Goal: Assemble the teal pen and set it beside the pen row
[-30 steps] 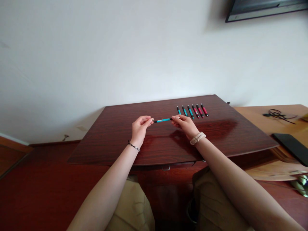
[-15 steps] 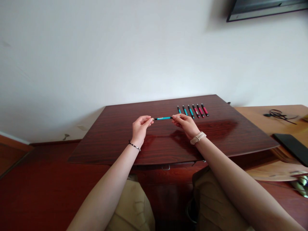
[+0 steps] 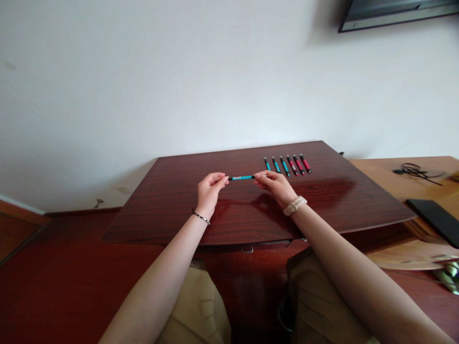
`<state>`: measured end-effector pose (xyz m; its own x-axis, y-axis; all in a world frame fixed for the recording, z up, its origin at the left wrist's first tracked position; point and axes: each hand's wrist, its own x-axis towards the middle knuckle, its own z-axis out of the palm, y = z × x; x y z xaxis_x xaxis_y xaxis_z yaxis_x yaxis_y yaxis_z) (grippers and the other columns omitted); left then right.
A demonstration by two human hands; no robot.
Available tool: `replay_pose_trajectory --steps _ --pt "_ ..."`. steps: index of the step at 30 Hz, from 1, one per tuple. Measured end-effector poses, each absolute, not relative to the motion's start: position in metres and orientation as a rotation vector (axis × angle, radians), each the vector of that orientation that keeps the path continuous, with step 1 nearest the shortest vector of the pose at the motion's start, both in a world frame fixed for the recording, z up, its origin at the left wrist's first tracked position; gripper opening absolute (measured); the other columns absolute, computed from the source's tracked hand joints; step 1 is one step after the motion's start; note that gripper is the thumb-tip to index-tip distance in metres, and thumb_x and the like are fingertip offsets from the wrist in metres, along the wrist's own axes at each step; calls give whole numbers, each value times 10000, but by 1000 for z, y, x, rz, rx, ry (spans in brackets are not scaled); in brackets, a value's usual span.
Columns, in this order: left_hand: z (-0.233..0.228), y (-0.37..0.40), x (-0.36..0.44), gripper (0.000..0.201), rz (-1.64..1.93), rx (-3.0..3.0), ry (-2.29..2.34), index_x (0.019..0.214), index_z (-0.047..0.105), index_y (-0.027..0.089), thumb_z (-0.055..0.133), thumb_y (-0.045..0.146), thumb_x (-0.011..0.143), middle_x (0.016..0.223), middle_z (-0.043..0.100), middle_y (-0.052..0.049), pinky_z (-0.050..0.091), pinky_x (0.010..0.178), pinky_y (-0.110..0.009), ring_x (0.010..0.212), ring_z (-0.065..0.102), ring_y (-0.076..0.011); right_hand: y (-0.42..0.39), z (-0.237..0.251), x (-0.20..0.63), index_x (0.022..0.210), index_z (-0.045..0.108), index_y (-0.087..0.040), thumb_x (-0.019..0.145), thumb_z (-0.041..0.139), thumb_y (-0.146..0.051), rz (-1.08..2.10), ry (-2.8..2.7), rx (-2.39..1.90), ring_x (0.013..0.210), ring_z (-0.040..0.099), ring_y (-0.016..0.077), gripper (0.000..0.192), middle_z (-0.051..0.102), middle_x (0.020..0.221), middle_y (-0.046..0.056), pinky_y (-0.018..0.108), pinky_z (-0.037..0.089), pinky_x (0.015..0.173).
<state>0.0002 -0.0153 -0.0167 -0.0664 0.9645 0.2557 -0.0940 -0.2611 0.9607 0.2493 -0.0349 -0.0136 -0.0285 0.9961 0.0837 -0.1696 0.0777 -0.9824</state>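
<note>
A: Above the dark red wooden table [image 3: 179, 210], what do the two hands hold?

B: They hold one teal pen [image 3: 242, 177] between them. The left hand [image 3: 209, 189] pinches its left end with the fingertips, and the right hand [image 3: 274, 184] pinches the right end. The pen lies almost level, a little over the table top, near the middle of it. Both hands are closed on the pen; the palms stay well apart.

A: Is something on the wrists?

B: Yes. A thin dark bracelet [image 3: 200, 218] is on the left wrist and a pale band [image 3: 294, 206] on the right one.

A: What lies on the table itself?

B: A row of pens [image 3: 287, 165] at the far right part, just beyond the right hand. I count three teal ones on the left and two red ones on the right, side by side, all slanted the same way. The table top is glossy and gives a reddish reflection.

A: And the room around?

B: Behind the table there is a plain white wall [image 3: 179, 81]. To the right stands a lighter wooden desk [image 3: 380, 174], with a black cable [image 3: 414, 170] and a flat black device [image 3: 433, 215] on it. A dark frame [image 3: 394, 12] hangs at the top right corner. The floor [image 3: 53, 277] is reddish brown
</note>
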Motion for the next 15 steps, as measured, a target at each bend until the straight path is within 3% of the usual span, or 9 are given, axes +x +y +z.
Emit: replay_pose_trajectory --steps 7,15 --pt "-11 -19 2 303 1491 1330 981 1061 776 190 878 331 812 1093 821 -117 596 955 -394 987 783 -226 -31 -20 251 654 748 -186 862 719 -761 1252 -1218 -1177 535 498 122 612 614 559 29 291 396 557" --pt "-8 -18 1 389 1456 1283 914 1169 755 227 871 373 828 1204 800 -121 578 994 -375 1178 740 -244 -31 -20 251 782 794 -204 807 809 -712 1236 -1242 -1109 702 602 149 509 767 816 62 285 482 673"
